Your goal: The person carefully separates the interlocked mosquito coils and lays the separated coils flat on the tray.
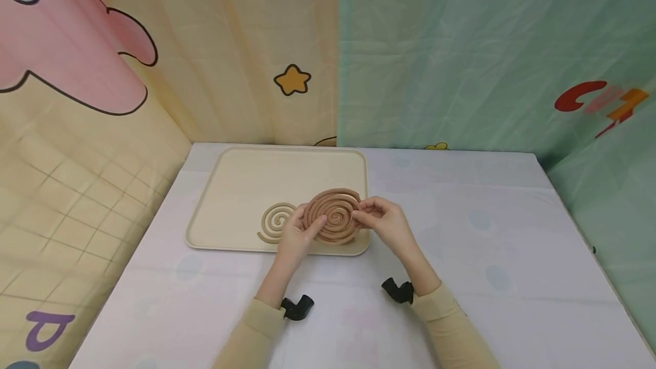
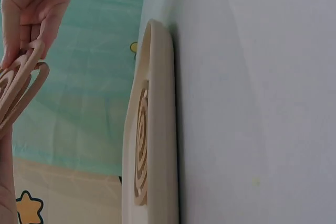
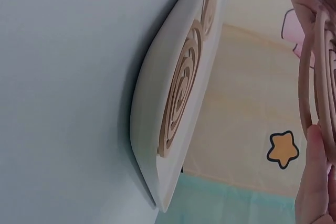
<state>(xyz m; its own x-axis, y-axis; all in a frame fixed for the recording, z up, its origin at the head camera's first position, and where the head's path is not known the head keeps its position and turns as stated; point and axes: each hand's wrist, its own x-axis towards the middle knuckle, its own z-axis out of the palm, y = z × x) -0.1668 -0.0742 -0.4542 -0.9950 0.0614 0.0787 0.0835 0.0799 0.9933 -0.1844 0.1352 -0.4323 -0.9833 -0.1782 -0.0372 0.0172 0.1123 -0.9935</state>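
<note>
Spiral coil (image 1: 336,218), brown, roughly round

The counter (image 1: 512,232) is covered in a white, cloth-like surface, with large round spots in pale blue and faint pink, and some light creases. On it lies one cream tray (image 1: 241,187) – rectangular, with rounded corners and a low raised rim. It is placed flat, left of the middle – its far side near the counter's back edge.

The left hand (image 1: 296,236) partly hides the flat tan spiral coil (image 1: 278,221) beside it; the brown spiral coils (image 3: 321,77) it grips leave the right wrist view's edge
</note>
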